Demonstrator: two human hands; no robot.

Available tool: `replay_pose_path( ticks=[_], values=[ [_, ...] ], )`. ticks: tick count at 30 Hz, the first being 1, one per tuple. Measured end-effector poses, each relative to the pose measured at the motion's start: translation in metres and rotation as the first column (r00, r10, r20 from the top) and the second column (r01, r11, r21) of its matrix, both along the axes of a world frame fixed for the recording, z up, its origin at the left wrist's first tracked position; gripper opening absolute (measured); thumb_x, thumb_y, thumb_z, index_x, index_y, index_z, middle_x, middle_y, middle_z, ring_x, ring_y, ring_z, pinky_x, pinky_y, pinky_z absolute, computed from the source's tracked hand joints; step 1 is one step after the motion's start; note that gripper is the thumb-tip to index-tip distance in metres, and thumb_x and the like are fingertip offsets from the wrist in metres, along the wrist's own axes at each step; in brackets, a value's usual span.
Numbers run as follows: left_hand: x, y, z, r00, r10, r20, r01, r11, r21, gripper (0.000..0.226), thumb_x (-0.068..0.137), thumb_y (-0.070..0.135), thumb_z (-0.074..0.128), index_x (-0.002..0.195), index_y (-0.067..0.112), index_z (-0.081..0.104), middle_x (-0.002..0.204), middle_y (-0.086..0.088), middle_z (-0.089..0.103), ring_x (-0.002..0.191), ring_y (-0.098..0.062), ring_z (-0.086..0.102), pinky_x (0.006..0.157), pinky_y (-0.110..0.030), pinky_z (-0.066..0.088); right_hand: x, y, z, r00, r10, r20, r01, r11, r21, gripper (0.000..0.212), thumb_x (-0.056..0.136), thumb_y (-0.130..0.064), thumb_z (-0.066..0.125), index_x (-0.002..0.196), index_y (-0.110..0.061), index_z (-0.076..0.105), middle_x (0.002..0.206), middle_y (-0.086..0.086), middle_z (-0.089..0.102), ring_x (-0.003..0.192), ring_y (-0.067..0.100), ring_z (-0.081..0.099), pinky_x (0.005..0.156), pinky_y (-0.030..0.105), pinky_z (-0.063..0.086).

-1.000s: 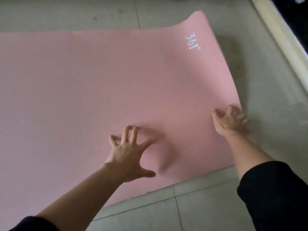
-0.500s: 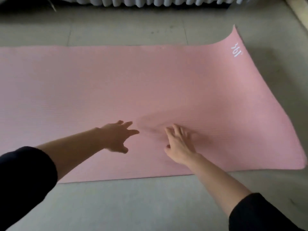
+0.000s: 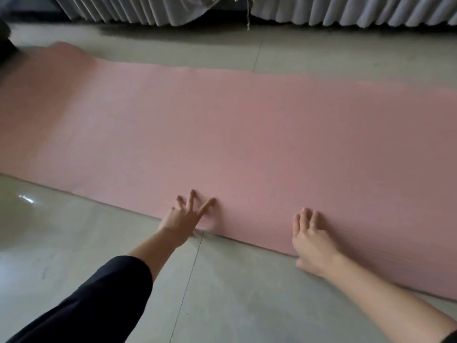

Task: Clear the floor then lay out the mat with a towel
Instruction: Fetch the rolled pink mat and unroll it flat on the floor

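Note:
A pink ribbed mat (image 3: 247, 134) lies unrolled across the grey tiled floor, running from the far left to the right edge of the view. Its left end curls up slightly. My left hand (image 3: 184, 219) rests with spread fingers on the mat's near edge. My right hand (image 3: 312, 240) lies flat on the same edge further right, fingers pointing onto the mat. Neither hand holds anything. No towel is in sight.
Pleated grey curtains (image 3: 321, 11) hang along the far side, with a dark gap beneath them. A dark object (image 3: 6, 43) sits at the far left by the mat's end. Grey floor tiles (image 3: 235, 293) lie between me and the mat.
The view has swung left along the mat; the printed corner is out of sight. Both hands have drawn back from the mat's middle to its near edge.

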State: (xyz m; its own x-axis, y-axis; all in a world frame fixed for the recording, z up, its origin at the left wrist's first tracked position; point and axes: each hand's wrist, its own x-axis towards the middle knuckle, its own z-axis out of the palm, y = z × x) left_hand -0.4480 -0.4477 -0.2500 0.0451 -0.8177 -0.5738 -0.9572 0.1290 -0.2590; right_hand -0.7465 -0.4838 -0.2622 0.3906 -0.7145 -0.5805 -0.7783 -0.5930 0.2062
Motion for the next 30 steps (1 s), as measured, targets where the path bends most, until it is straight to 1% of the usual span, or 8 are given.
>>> replay_pose_path(
  ticks=[3,6,8,11,14,21,27,30],
  values=[
    [0.001,-0.002,-0.001,0.998,-0.053,0.046,0.053,0.999,-0.009,0.067,0.098,0.013,0.036,0.148,0.027,-0.006,0.152,-0.034,0.018,0.125,-0.053,0.043,0.091,-0.045,0.052,0.013,0.002,0.008,0.998,-0.062,-0.02,0.061,0.998,-0.032,0.077,0.083,-0.016,0.05,0.14,0.019,0.01,0.143,0.045,0.018,0.128,0.059,0.03,0.101,0.051,0.043],
    [0.01,-0.009,0.009,0.994,-0.078,0.075,0.089,0.984,-0.153,0.06,0.086,0.0,0.023,0.137,0.016,0.05,0.134,-0.02,0.056,0.093,-0.032,0.069,0.076,-0.032,0.058,0.017,-0.003,0.018,1.0,-0.021,0.003,0.021,0.995,-0.102,0.052,0.063,-0.007,0.049,0.104,0.023,0.059,0.102,0.046,0.059,0.081,0.057,0.062,0.066,0.05,0.059],
    [0.014,-0.01,0.001,0.996,-0.094,0.01,0.094,0.985,-0.144,0.057,0.089,-0.003,0.013,0.142,0.004,0.032,0.143,-0.024,0.039,0.11,-0.034,0.059,0.085,-0.042,0.052,0.011,-0.001,0.01,0.99,0.031,0.135,-0.012,0.99,-0.14,0.051,0.061,-0.005,0.029,0.083,0.022,0.067,0.082,0.044,0.063,0.062,0.055,0.063,0.048,0.052,0.056],
    [0.017,-0.008,0.004,0.998,-0.035,-0.042,0.029,0.989,-0.144,0.047,0.095,-0.002,0.02,0.142,-0.001,0.023,0.14,-0.023,0.038,0.113,-0.037,0.056,0.088,-0.046,0.047,0.021,0.001,0.018,0.998,-0.028,0.062,0.036,0.991,-0.131,0.054,0.074,0.0,0.024,0.113,0.023,0.054,0.115,0.048,0.052,0.097,0.058,0.059,0.079,0.056,0.055],
    [0.022,0.001,0.005,0.996,0.023,-0.081,-0.034,0.99,-0.136,0.049,0.095,-0.002,0.024,0.143,-0.002,0.021,0.14,-0.024,0.038,0.114,-0.039,0.056,0.09,-0.046,0.045,0.016,-0.001,0.003,0.999,-0.035,0.029,0.037,0.997,-0.066,0.06,0.09,-0.003,0.026,0.146,0.005,0.009,0.155,0.026,0.011,0.142,0.038,0.02,0.118,0.041,0.017],
    [0.035,0.037,0.012,0.991,0.088,-0.104,-0.095,0.994,-0.058,0.052,0.09,-0.004,0.035,0.141,0.001,0.024,0.136,-0.02,0.04,0.11,-0.038,0.058,0.09,-0.042,0.044,0.029,0.014,0.011,0.999,-0.004,0.037,0.002,0.998,0.061,0.059,0.089,-0.012,0.034,0.144,0.003,0.018,0.152,0.024,0.018,0.137,0.039,0.027,0.115,0.04,0.022],
    [0.026,-0.011,0.047,0.987,0.147,-0.065,-0.108,0.907,0.407,0.072,0.083,0.003,0.052,0.149,0.013,0.023,0.149,-0.012,0.036,0.132,-0.026,0.043,0.1,-0.037,0.042,0.015,-0.007,0.042,0.909,-0.283,0.304,0.163,0.916,0.366,0.094,0.077,-0.055,0.06,0.15,-0.013,0.018,0.16,0.009,0.011,0.146,0.019,0.016,0.117,0.027,0.015],
    [-0.008,-0.07,0.072,0.992,0.091,-0.091,-0.067,0.968,0.243,0.068,0.087,0.013,0.05,0.148,0.014,0.022,0.153,-0.012,0.028,0.14,-0.028,0.032,0.109,-0.043,0.037,-0.026,-0.032,0.065,0.835,-0.359,0.417,0.281,0.93,0.239,0.079,0.083,-0.051,0.055,0.149,-0.019,0.025,0.158,0.003,0.021,0.144,0.016,0.022,0.117,0.03,0.021]
  ],
)
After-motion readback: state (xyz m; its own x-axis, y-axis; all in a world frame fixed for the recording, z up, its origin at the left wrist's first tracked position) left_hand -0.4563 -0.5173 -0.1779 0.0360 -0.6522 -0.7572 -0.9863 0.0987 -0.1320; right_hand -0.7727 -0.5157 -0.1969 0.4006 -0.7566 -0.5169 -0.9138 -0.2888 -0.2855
